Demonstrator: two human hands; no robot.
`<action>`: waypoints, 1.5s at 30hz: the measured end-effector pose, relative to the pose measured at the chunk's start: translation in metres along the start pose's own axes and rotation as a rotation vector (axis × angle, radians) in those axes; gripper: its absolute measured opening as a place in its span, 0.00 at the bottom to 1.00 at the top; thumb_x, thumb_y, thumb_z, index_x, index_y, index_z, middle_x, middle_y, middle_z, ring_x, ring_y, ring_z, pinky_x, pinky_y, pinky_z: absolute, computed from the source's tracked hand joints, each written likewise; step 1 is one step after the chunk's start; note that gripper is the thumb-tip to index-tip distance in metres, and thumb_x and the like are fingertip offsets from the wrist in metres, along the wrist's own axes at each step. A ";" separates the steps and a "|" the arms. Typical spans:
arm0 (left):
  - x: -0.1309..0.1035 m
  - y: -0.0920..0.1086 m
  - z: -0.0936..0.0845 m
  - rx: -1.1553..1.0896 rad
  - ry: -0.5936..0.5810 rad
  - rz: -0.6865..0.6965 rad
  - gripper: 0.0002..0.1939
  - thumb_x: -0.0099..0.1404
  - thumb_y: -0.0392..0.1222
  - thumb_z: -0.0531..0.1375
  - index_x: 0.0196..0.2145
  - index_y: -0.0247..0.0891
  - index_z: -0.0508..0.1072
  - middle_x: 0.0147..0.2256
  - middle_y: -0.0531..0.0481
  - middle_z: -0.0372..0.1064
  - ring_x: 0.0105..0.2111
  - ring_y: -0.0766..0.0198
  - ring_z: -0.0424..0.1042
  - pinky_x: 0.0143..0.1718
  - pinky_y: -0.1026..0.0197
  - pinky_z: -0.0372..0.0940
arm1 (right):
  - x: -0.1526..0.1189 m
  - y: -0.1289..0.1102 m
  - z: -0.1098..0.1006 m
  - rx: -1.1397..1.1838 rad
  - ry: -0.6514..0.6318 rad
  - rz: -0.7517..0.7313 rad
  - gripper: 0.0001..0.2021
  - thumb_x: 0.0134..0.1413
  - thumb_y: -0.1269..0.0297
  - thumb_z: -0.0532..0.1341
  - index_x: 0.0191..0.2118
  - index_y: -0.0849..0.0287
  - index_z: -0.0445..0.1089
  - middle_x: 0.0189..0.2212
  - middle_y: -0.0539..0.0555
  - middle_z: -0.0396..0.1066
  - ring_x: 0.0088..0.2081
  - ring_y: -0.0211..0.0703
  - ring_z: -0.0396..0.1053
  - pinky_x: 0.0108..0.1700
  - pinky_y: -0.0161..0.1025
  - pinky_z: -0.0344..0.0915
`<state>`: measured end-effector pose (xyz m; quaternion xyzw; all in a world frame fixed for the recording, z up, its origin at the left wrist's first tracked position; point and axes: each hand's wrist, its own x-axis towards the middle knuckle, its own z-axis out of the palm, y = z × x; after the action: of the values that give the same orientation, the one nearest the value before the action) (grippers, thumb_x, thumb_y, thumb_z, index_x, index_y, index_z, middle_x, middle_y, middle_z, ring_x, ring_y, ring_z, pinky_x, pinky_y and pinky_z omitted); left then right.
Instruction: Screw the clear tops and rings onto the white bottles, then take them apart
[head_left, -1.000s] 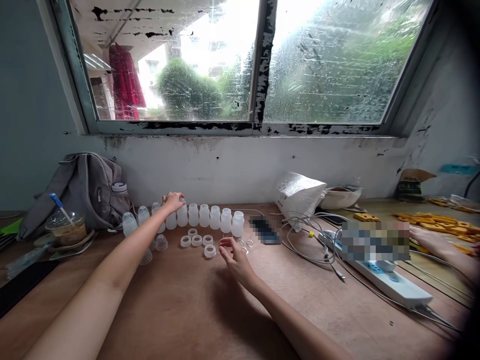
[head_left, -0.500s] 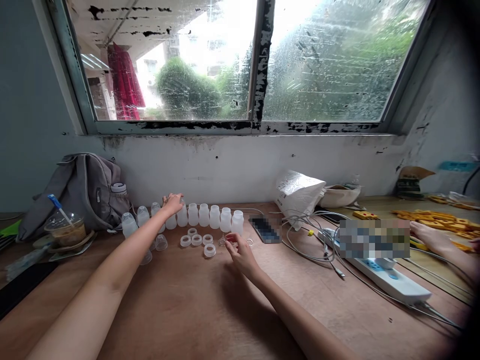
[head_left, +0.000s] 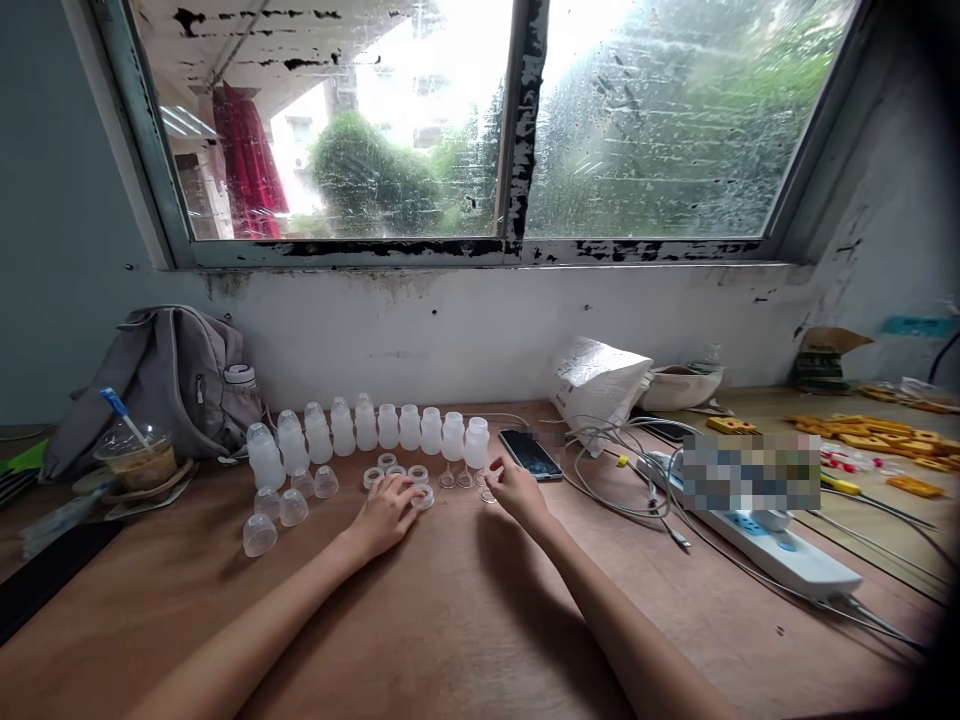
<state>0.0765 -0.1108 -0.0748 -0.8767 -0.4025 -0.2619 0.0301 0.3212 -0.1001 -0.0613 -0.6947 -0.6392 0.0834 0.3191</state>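
My left hand (head_left: pixel 386 514) rests over the group of white rings (head_left: pixel 418 473), its fingers spread at their near side. My right hand (head_left: pixel 513 490) is bent over the thin clear rings (head_left: pixel 447 480), fingertips together at the rightmost one; whether it grips that ring is too small to tell. Behind both hands stands a row of frosted bottles (head_left: pixel 430 432). The bottles on the left carry nipple-shaped tops (head_left: pixel 318 430); those on the right have open necks. Several clear domed caps (head_left: pixel 293 507) sit before the left end of the row.
A phone (head_left: pixel 531 455) lies right of the bottles. Beyond it are tangled cables (head_left: pixel 611 490), a white pouch (head_left: pixel 596 390) and a power strip (head_left: pixel 795 560). At the left are a drink cup (head_left: pixel 139 458) and a grey backpack (head_left: pixel 169 380). Yellow parts (head_left: pixel 885 440) lie far right.
My left hand has come from the bottle row down to the white rings. My right hand has shifted right along the thin rings. Another person's hand at the far right has left the view.
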 end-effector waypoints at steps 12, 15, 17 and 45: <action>-0.020 0.009 -0.004 -0.280 0.056 -0.175 0.07 0.57 0.43 0.55 0.35 0.41 0.66 0.36 0.48 0.66 0.41 0.57 0.64 0.44 0.53 0.58 | -0.011 -0.012 0.009 0.127 -0.065 -0.186 0.03 0.45 0.66 0.57 0.27 0.58 0.67 0.24 0.51 0.69 0.27 0.39 0.66 0.28 0.33 0.58; -0.022 0.011 -0.007 -0.341 0.181 -0.223 0.12 0.57 0.43 0.56 0.40 0.41 0.63 0.40 0.47 0.65 0.42 0.58 0.63 0.45 0.55 0.59 | -0.028 -0.033 0.017 0.295 -0.151 -0.389 0.04 0.46 0.66 0.58 0.28 0.59 0.68 0.26 0.51 0.67 0.27 0.38 0.64 0.30 0.33 0.60; -0.023 0.011 -0.009 -0.387 0.235 -0.209 0.14 0.58 0.44 0.56 0.42 0.40 0.61 0.41 0.47 0.64 0.43 0.59 0.64 0.45 0.56 0.59 | -0.041 -0.046 0.024 0.367 -0.204 -0.500 0.04 0.46 0.67 0.58 0.29 0.59 0.70 0.28 0.51 0.66 0.29 0.38 0.64 0.31 0.34 0.60; -0.026 0.019 -0.018 -0.347 -0.040 -0.011 0.11 0.59 0.44 0.54 0.39 0.42 0.69 0.39 0.47 0.67 0.42 0.58 0.63 0.46 0.55 0.57 | -0.047 -0.047 0.040 0.316 -0.095 -0.418 0.12 0.40 0.79 0.51 0.28 0.59 0.68 0.27 0.52 0.69 0.33 0.42 0.64 0.38 0.39 0.60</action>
<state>0.0686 -0.1463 -0.0689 -0.8714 -0.3565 -0.3103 -0.1312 0.2531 -0.1315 -0.0803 -0.4845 -0.7621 0.1468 0.4036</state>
